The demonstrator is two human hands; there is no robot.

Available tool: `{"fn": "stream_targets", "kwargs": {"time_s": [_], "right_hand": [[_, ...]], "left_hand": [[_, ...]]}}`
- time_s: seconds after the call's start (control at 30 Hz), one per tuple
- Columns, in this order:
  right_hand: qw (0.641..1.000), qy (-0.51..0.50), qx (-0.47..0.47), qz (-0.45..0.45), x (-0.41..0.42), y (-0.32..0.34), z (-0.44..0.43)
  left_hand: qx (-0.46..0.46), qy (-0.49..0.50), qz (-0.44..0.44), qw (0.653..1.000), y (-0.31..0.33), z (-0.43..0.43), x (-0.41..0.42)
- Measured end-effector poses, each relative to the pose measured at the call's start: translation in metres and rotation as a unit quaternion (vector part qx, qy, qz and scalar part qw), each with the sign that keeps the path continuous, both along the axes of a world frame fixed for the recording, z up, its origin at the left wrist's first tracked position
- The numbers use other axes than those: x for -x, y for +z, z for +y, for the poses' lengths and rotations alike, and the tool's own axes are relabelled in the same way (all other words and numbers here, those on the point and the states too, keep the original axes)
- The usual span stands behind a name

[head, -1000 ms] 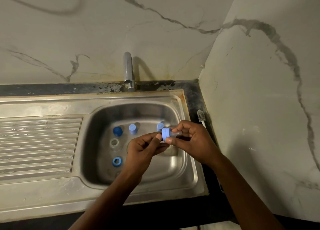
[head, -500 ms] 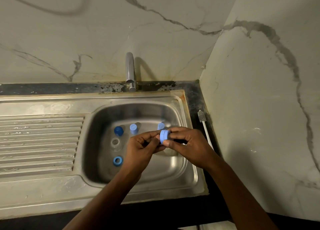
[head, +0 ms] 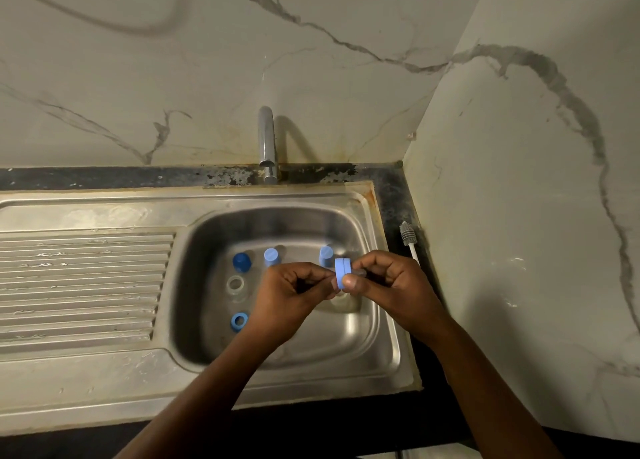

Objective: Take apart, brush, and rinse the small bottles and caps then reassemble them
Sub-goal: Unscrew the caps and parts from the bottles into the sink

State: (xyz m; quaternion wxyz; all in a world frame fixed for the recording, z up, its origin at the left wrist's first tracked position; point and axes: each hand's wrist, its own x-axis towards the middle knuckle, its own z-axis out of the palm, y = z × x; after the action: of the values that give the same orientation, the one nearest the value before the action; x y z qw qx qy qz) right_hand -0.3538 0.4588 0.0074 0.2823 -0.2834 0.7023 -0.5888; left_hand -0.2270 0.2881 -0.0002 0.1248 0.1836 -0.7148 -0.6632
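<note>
The right hand's (head: pixel 388 285) thumb and curled fingers grip a small bottle (head: pixel 358 272) held on its side above the sink (head: pixel 381 337). Its long axis runs left to right, the clear body buried in the right fingers and the blue cap (head: pixel 342 271) pointing left. The left hand (head: pixel 294 294) has its fingers curled too, and their tips meet the cap's left face. They seem to pinch its rim, though blur makes that unsure. Down in the basin lie four loose blue pieces: a dark cap (head: pixel 241 261) and two pale caps (head: pixel 271 257) (head: pixel 325 255) in a far row, and a blue ring (head: pixel 239 321) nearer, open side up. One clear open bottle (head: pixel 236 285) stands between the dark cap and the ring. One brush (head: pixel 408 239) lies on the dark counter just right of the sink, and one tap (head: pixel 266 143) rises at the far edge.
</note>
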Motion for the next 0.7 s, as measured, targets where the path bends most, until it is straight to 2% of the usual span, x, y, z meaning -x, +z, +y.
{"fn": "stream_targets", "kwargs": {"time_s": [0.1,0.4,0.7], "right_hand": [[1.000,0.014,0.012,-0.009,-0.0020,0.0015,0.0001],[0.998,0.041,0.026,-0.028,-0.0060,0.0033,-0.0038],[0.997,0.018,0.033,-0.066,-0.0089,0.0001,-0.0069]], "left_hand": [[0.005,-0.001,0.019,1.000,0.0005,-0.0018,-0.0014],[-0.065,0.028,0.023,0.997,0.0031,-0.0051,-0.0025],[-0.002,-0.024,0.018,1.000,0.0022,-0.0094,-0.0054]]}}
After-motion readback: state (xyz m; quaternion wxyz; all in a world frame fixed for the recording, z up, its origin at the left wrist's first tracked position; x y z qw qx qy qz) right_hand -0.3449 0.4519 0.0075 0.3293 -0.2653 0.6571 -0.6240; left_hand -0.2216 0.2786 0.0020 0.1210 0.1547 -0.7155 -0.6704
